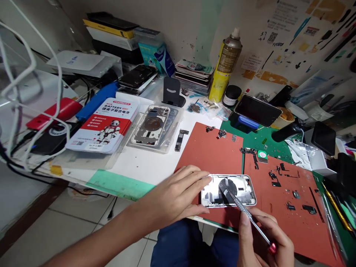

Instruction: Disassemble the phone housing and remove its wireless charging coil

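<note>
My left hand point(185, 189) grips one short end of an opened phone housing point(214, 198), fingers on its far edge and thumb on the near edge. The housing lies on the reddish-brown mat, its silvery inside facing up. A round black pad point(229, 187) sits in its middle. Between thumb and fingers, my right hand point(264, 237) holds a slim metal hand tool point(241, 206) with a knurled grip and a red end. The tool's tip meets the round pad, or hovers just over it; which one I cannot tell.
Small phone parts point(275, 178) lie scattered over the right mat. A second phone housing point(152, 126) rests in a clear tray, beside a battery box point(104, 124). A yellow spray can point(224, 66) stands at the back. White cables point(59, 74) loop at left; pens and tools point(338, 207) line the right.
</note>
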The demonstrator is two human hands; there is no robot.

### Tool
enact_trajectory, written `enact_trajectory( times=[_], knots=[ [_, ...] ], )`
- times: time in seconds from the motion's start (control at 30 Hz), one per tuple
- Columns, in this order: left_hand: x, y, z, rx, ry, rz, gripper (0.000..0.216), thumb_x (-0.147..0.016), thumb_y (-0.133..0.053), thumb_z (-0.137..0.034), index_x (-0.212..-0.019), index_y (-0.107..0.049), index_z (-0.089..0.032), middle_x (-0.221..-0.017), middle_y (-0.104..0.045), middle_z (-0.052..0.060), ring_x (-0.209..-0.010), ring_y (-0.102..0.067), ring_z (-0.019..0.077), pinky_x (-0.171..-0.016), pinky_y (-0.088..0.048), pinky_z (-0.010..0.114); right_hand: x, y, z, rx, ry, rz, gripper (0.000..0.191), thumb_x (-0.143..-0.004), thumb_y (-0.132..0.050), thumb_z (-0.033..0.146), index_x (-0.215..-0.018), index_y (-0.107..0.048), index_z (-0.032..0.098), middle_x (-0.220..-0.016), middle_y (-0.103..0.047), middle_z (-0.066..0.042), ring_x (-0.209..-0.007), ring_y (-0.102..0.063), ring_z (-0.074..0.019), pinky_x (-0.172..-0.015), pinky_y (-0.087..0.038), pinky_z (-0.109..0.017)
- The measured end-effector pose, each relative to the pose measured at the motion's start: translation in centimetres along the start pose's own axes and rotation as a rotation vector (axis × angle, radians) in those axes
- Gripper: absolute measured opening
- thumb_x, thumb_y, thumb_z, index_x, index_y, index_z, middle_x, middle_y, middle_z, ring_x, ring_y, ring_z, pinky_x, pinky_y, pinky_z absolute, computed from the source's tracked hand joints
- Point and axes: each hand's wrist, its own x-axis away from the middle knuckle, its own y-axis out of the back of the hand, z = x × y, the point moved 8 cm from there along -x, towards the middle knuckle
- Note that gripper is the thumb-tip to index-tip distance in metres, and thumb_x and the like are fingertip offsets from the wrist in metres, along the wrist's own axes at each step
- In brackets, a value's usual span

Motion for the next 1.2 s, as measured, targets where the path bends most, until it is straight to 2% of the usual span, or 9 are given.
enact_trajectory(
  times=[0.1,0.2,0.3,0.47,0.67,0.9,1.1,1.2],
  knots=[
    [-0.2,0.2,0.1,0.025,-0.008,-0.028,0.046,-0.104,-0.060,-0.041,-0.137,-0.053,-0.009,-0.121,-0.072,0.018,-0.111,-0.064,0.0324,-0.090,-0.061,0.048,0.2,-1.2,0.9,0.033,0.203,0.107,0.031,-0.087,-0.077,0.014,-0.110,-0.062,0.028,-0.097,-0.072,-0.002,-0.087,-0.069,-0.0196,-0.072,-0.056,-0.035],
    [-0.3,0.1,0.3,0.058,0.013,-0.035,0.047,-0.102,-0.066,-0.035,-0.138,-0.053,-0.008,-0.119,-0.071,0.018,-0.111,-0.065,0.0321,-0.090,-0.060,0.047,0.3,-1.6,1.1,0.077,0.285,0.163,0.041,-0.085,-0.077,0.006,-0.115,-0.059,0.029,-0.100,-0.072,-0.002,-0.089,-0.070,-0.0202,-0.073,-0.056,-0.036],
    [-0.3,0.0,0.4,0.076,0.023,-0.057,0.047,-0.097,-0.072,-0.029,-0.136,-0.055,-0.008,-0.118,-0.072,0.017,-0.112,-0.066,0.0314,-0.090,-0.061,0.046,0.6,-1.8,1.3,0.090,0.321,0.171,0.048,-0.084,-0.077,0.002,-0.118,-0.058,0.030,-0.102,-0.071,-0.003,-0.091,-0.070,-0.0215,-0.072,-0.055,-0.036],
    [-0.3,-0.3,0.8,0.120,0.049,-0.080,0.052,-0.091,-0.080,-0.034,-0.130,-0.058,-0.009,-0.118,-0.073,0.016,-0.111,-0.066,0.0297,-0.091,-0.061,0.044,0.7,-2.3,1.6,0.066,0.371,0.182,0.053,-0.082,-0.077,-0.001,-0.122,-0.059,0.030,-0.104,-0.072,-0.004,-0.093,-0.071,-0.0228,-0.076,-0.057,-0.040],
    [-0.3,-0.5,1.1,0.140,0.071,-0.082,0.057,-0.088,-0.083,-0.038,-0.130,-0.057,-0.009,-0.118,-0.072,0.015,-0.111,-0.066,0.0288,-0.091,-0.061,0.042,0.5,-2.6,1.6,0.063,0.386,0.185,0.055,-0.081,-0.077,-0.002,-0.122,-0.059,0.029,-0.105,-0.072,-0.003,-0.095,-0.071,-0.0224,-0.076,-0.058,-0.040],
    [-0.3,-0.6,1.1,0.153,0.065,-0.095,0.058,-0.085,-0.087,-0.034,-0.129,-0.058,-0.007,-0.120,-0.072,0.016,-0.113,-0.065,0.0291,-0.092,-0.061,0.043,0.6,-2.7,1.8,0.073,0.399,0.196,0.058,-0.081,-0.076,-0.004,-0.125,-0.057,0.028,-0.106,-0.070,-0.004,-0.096,-0.070,-0.0215,-0.077,-0.058,-0.039],
    [-0.3,-0.6,1.3,0.165,0.062,-0.097,0.054,-0.090,-0.082,-0.037,-0.128,-0.058,-0.008,-0.120,-0.072,0.015,-0.112,-0.065,0.0283,-0.092,-0.061,0.043,0.6,-2.7,1.5,0.106,0.414,0.204,0.056,-0.082,-0.078,-0.001,-0.124,-0.058,0.029,-0.105,-0.072,-0.003,-0.095,-0.071,-0.0218,-0.080,-0.060,-0.041],
    [-0.4,-0.5,1.2,0.168,0.053,-0.094,0.050,-0.092,-0.079,-0.039,-0.126,-0.059,-0.009,-0.119,-0.072,0.016,-0.111,-0.065,0.0283,-0.090,-0.061,0.043,0.5,-2.8,2.3,0.173,0.544,0.223,0.043,-0.083,-0.080,0.001,-0.115,-0.063,0.023,-0.098,-0.074,-0.003,-0.085,-0.071,-0.0186,-0.073,-0.060,-0.034]
  ],
)
